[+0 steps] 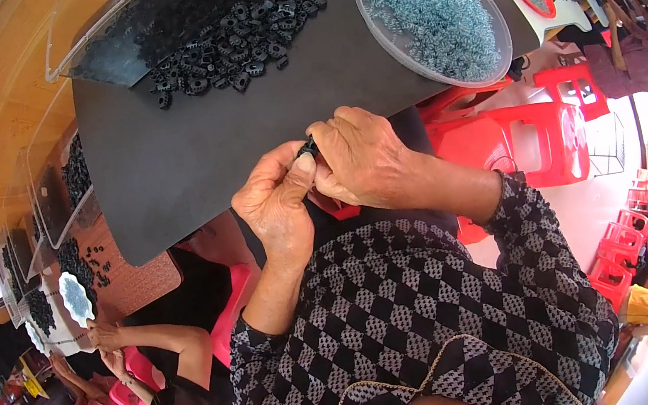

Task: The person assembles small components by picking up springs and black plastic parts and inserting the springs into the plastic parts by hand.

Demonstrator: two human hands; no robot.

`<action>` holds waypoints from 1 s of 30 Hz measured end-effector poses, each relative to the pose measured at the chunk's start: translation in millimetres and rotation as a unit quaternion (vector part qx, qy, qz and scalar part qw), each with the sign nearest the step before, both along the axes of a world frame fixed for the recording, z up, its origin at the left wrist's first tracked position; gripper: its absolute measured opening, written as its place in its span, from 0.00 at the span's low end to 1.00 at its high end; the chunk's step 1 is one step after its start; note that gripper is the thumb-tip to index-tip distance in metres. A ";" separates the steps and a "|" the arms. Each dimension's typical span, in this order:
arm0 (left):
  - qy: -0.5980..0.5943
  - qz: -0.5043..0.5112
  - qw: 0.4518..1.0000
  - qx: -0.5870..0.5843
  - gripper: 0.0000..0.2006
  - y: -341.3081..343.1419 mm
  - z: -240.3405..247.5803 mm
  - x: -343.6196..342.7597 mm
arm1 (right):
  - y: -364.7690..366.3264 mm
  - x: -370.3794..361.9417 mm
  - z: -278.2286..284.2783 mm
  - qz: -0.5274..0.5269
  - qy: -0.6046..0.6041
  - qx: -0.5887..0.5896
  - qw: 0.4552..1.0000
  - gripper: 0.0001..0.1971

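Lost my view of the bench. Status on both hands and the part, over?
Left hand and right hand together, fingers pinching one small black part. Held above black mat. Nothing in the way.

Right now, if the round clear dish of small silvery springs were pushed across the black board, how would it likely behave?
The clear dish looks thin and shallow, so it would probably slide rather than tip on the smooth black board. The silvery springs are heaped loose, so they would likely shift and some might spill over the low rim. Such small springs are probably light, and may tangle together.
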State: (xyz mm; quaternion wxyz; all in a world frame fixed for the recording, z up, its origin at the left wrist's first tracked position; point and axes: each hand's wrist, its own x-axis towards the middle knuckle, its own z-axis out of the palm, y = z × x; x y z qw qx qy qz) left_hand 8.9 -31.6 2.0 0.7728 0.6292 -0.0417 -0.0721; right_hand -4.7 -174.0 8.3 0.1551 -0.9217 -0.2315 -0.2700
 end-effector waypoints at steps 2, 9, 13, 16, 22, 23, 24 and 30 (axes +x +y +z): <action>0.008 0.007 0.999 -0.042 0.09 -3.5 5.3 -0.9 | -0.7 1.4 -1.3 0.011 -0.025 -0.023 0.999 0.12; 0.021 0.014 0.997 -0.078 0.09 -5.8 3.3 2.3 | -1.9 6.4 -1.0 0.030 0.011 0.036 0.999 0.18; 0.072 0.010 0.992 -0.104 0.09 -3.3 6.7 6.1 | -2.5 10.9 4.3 0.045 0.008 0.086 0.995 0.21; 0.100 0.001 0.989 -0.106 0.09 -5.6 7.6 4.9 | -3.6 9.3 9.4 0.044 0.014 0.065 0.997 0.23; -0.034 -0.044 0.997 0.044 0.13 -3.0 22.4 4.7 | -26.0 13.8 34.6 -0.012 -0.015 0.028 0.999 0.18; -0.018 -0.057 0.998 -0.020 0.14 2.0 23.9 5.0 | -32.1 19.4 45.0 -0.045 -0.035 0.023 0.998 0.16; -0.002 -0.073 0.994 -0.084 0.15 7.6 25.0 7.3 | -41.0 26.6 55.8 -0.081 -0.054 0.018 0.995 0.15; -0.173 -0.088 0.974 -0.118 0.16 36.6 92.2 1.1 | -131.5 118.2 113.6 -0.212 -0.146 0.018 0.966 0.09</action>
